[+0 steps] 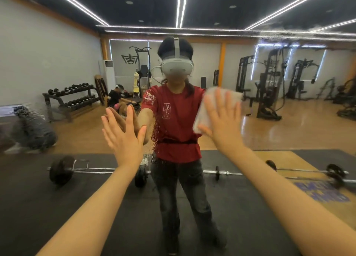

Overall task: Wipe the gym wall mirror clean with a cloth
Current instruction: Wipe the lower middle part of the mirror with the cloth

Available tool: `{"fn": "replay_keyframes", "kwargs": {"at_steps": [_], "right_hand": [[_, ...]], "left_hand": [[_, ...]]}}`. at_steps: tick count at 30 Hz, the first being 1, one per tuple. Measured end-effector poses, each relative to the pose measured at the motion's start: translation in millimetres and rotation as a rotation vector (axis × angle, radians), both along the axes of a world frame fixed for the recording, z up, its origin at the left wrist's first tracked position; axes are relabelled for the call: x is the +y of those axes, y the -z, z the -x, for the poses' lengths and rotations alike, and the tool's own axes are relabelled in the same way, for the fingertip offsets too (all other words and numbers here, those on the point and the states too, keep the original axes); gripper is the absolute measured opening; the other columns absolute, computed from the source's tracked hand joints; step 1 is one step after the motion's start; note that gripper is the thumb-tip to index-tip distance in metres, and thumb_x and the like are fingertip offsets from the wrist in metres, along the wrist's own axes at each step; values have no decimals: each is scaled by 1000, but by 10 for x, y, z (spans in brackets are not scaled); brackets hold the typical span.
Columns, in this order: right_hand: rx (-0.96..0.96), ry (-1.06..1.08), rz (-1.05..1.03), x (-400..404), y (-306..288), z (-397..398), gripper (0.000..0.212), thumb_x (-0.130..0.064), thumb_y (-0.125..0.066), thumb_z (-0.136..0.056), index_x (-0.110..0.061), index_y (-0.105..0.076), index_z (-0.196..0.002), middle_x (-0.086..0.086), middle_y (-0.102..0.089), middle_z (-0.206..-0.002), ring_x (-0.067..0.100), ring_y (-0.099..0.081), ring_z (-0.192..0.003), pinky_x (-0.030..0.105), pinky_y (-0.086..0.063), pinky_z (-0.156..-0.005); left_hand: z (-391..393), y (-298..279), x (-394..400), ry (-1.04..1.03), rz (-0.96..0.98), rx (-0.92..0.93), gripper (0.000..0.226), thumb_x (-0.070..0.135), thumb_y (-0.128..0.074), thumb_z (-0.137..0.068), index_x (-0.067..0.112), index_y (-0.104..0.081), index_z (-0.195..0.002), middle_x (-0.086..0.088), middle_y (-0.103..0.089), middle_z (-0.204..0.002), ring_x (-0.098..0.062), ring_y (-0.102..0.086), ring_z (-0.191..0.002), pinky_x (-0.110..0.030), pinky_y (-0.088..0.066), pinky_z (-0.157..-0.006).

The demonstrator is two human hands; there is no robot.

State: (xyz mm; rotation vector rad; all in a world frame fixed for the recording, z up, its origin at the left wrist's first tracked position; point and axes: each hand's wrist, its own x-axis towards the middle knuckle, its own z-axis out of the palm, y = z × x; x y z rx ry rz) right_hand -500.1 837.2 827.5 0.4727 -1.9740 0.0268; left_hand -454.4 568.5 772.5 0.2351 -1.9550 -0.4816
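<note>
Right hand (221, 120) flat, fingers straight and spread, pressing white cloth (215, 101) against mirror (57, 53), right of centre, about chest height of reflected person. Cloth shows above and left of fingers. Left hand (125, 136) open, fingers straight, palm on glass, holding nothing. Droplet streaks (154, 140) on glass between hands. Barbell (81, 171) reflected low on dark mat.

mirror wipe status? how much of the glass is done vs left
Done: hard to judge; the glass around the cloth shows no droplets. In hand: the right hand presses the cloth flat on the mirror with straight fingers; the left hand rests open on the glass. Left: a droplet streak down the middle, a hazy band upper right, and smears at the left edge.
</note>
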Motion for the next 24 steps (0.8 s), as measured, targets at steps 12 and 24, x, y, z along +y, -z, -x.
{"fn": "replay_keyframes", "kwargs": {"at_steps": [12, 24], "right_hand": [[-6, -42, 128, -298, -631, -23, 87, -57, -49, -86, -19, -18, -158, 17, -8, -164, 41, -3, -150, 63, -3, -116], [143, -39, -396, -278, 458, -54, 101, -48, -76, -72, -18, -24, -153, 12, -16, -161, 38, -14, -147, 57, -11, -117]], "left_hand": [[5, 16, -37, -14, 26, -15, 68, 53, -44, -95, 37, -18, -156, -19, 2, -164, -41, 2, -150, -61, -8, -118], [23, 35, -33, -34, 48, -11, 66, 58, -38, -97, 35, -20, -156, -20, -1, -164, -42, 0, -150, -62, -11, -117]]}}
